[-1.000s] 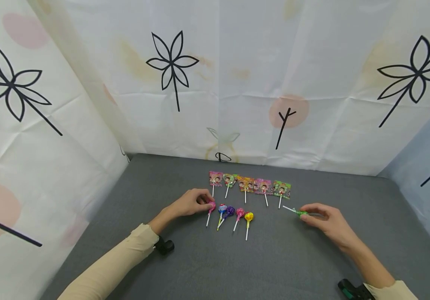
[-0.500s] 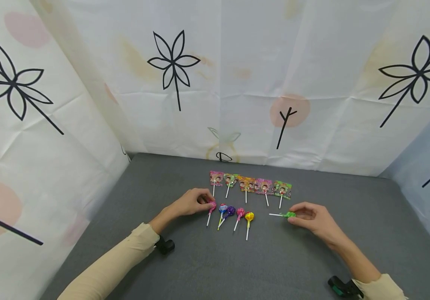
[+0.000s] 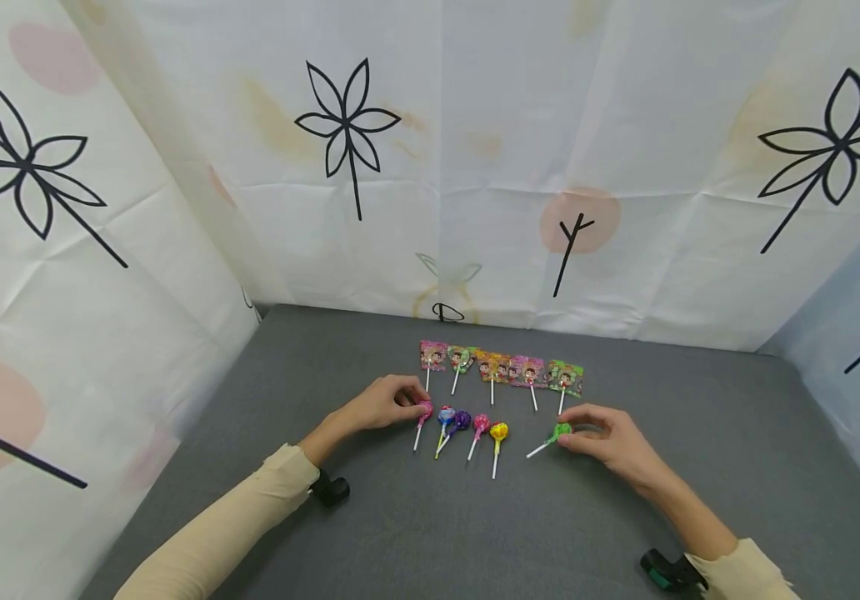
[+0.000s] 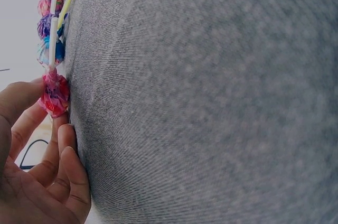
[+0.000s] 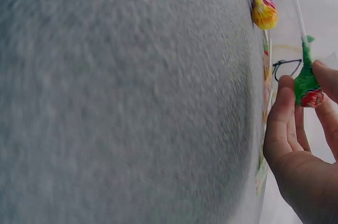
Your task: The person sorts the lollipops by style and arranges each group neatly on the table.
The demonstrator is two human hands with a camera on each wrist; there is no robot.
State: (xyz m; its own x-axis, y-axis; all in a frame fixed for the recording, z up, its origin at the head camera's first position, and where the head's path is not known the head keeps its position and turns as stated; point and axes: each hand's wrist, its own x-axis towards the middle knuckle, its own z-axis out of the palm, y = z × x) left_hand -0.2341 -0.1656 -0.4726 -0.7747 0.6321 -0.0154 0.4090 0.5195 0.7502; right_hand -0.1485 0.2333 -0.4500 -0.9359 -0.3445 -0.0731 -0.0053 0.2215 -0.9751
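My left hand (image 3: 385, 404) pinches the wrapped head of a pink lollipop (image 4: 55, 94) at the left end of a row on the table. Between thumb and fingers of my right hand (image 3: 613, 443) is a green lollipop (image 5: 307, 84), held by its head with the white stick pointing to the lower left in the head view. It appears raised off the cloth. Between the hands lie a blue lollipop (image 3: 446, 416), a purple lollipop (image 3: 462, 421), another pink lollipop (image 3: 481, 424) and a yellow lollipop (image 3: 499, 432). The blue and purple ones touch or overlap.
Behind them is a row of flat-packed lollipops in pink, green and orange wrappers, such as the orange packet (image 3: 492, 367) and the right-end green packet (image 3: 565, 377). A grey cloth (image 3: 430, 533) covers the table. A patterned white curtain (image 3: 490, 167) rises behind.
My right hand has moved left toward the yellow lollipop, carrying the green one. Its stick has swung from pointing up-left to down-left. My left hand stays on the pink lollipop.
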